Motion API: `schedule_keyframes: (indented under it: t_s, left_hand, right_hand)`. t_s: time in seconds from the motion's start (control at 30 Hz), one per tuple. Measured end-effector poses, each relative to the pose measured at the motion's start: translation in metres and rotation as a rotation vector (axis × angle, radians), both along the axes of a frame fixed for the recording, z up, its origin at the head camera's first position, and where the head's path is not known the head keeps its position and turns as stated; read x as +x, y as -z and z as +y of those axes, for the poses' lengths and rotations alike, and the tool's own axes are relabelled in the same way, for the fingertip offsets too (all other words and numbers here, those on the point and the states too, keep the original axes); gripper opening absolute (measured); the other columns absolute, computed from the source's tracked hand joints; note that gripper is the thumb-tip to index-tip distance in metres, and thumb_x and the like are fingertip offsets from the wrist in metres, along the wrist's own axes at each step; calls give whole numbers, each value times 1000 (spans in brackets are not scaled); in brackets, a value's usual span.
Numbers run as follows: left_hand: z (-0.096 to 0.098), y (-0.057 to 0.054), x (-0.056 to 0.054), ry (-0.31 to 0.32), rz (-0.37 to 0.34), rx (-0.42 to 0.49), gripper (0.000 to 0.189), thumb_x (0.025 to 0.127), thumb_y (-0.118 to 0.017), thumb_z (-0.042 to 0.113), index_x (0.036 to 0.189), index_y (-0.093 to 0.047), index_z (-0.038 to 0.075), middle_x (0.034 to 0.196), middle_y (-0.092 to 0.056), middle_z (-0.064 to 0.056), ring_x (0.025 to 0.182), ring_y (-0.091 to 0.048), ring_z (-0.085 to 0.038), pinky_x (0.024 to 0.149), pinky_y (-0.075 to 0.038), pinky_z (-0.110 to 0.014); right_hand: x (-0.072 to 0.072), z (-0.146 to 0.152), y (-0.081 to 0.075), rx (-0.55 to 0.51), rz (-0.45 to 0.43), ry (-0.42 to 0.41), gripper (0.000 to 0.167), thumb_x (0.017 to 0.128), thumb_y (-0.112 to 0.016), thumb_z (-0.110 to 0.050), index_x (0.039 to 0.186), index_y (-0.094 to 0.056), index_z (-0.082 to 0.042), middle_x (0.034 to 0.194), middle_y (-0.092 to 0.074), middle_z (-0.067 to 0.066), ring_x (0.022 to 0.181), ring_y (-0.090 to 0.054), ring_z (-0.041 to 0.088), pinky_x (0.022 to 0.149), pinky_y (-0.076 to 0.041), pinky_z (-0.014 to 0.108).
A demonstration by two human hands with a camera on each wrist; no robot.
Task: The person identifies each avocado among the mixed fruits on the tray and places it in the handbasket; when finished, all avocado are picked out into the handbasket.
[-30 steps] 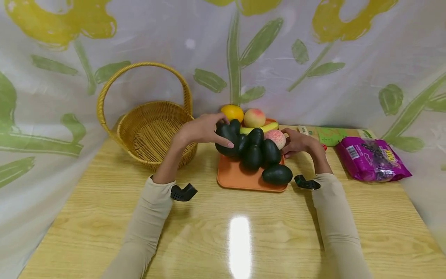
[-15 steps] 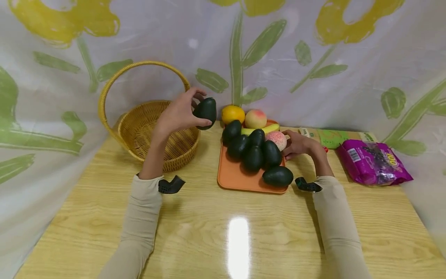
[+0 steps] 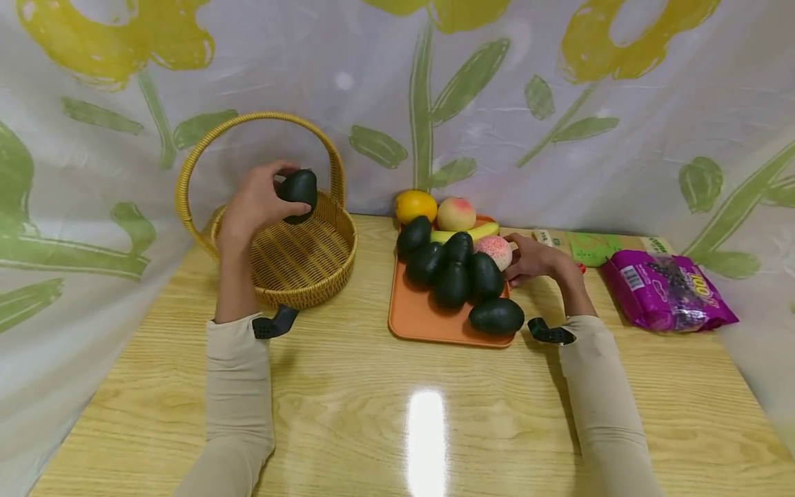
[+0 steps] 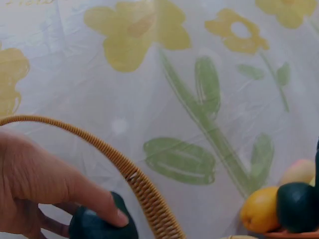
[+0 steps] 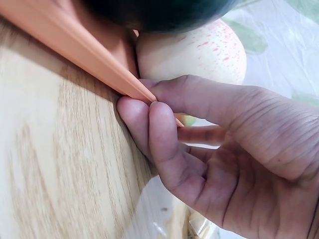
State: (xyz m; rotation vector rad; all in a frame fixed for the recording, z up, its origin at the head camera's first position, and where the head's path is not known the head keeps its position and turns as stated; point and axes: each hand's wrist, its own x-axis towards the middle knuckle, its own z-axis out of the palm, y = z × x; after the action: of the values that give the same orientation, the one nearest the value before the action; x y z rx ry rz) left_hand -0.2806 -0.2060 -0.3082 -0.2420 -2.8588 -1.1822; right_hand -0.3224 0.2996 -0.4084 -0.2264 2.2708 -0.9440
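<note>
In the head view my left hand (image 3: 251,206) grips a dark green avocado (image 3: 301,193) between thumb and fingers, above the opening of the wicker basket (image 3: 310,298). The left wrist view shows the thumb across this avocado (image 4: 89,224), beside the basket's handle (image 4: 134,179). My right hand (image 3: 533,259) pinches the right edge of the orange tray (image 3: 419,321). In the right wrist view the thumb lies on the tray's rim (image 5: 94,55) and fingertips are under it, close to a speckled peach (image 5: 199,55). Several avocados (image 3: 451,283) lie on the tray.
Behind the avocados are a yellow lemon-like fruit (image 3: 416,206), another peach (image 3: 457,215) and a banana (image 3: 475,230). Right of the tray lie a purple packet (image 3: 667,290) and a flat green package (image 3: 596,247). A flowered cloth (image 3: 385,83) hangs behind the table.
My left hand has lifted an avocado from the tray's left side and carried it left, over the basket. My right hand has stayed at the tray's edge.
</note>
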Motion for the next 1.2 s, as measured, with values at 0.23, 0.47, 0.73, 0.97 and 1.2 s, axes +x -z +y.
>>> schedule_keyframes:
  t_s: [0.23, 0.47, 0.73, 0.97, 1.2]
  left_hand:
    - [-12, 14, -5, -74, -17, -166, 68, 90, -77, 13, 149, -48, -5, 148, -50, -33, 129, -50, -51, 107, -43, -66]
    - [-21, 35, -9, -188, -58, -201, 63, 88, -75, 2, 144, -50, -9, 143, -51, -37, 128, -49, -54, 106, -44, -67]
    - [-29, 63, -14, -319, -187, -269, 52, 90, -64, 5, 135, -50, -15, 136, -49, -43, 121, -47, -61, 99, -46, -73]
    - [-31, 74, -21, -336, -202, -279, 60, 97, -61, 4, 151, -40, -9, 153, -37, -42, 138, -33, -68, 114, -29, -79]
    - [-31, 76, -23, -353, -146, -220, 73, 98, -61, 0, 162, -25, -3, 159, -25, -41, 144, -27, -66, 119, -22, -77]
  right_hand:
    - [1, 3, 2, 1, 2, 3, 97, 92, -73, -7, 163, -8, -3, 144, -49, 33, 82, -70, 11, 76, -62, 26]
    - [0, 5, 4, 5, 11, 0, 98, 91, -73, -9, 163, -6, -4, 148, -47, 33, 82, -71, 11, 76, -62, 25]
    - [-1, 6, 5, 10, 22, -10, 99, 92, -72, -10, 164, -5, -3, 152, -44, 34, 83, -71, 11, 77, -62, 26]
    - [1, 6, 5, -2, 13, -9, 97, 92, -72, -9, 163, -6, -3, 146, -48, 33, 81, -71, 12, 75, -62, 26]
    - [-1, 5, 3, 1, 24, -2, 95, 92, -71, -8, 163, -7, -3, 145, -49, 32, 79, -70, 11, 73, -61, 23]
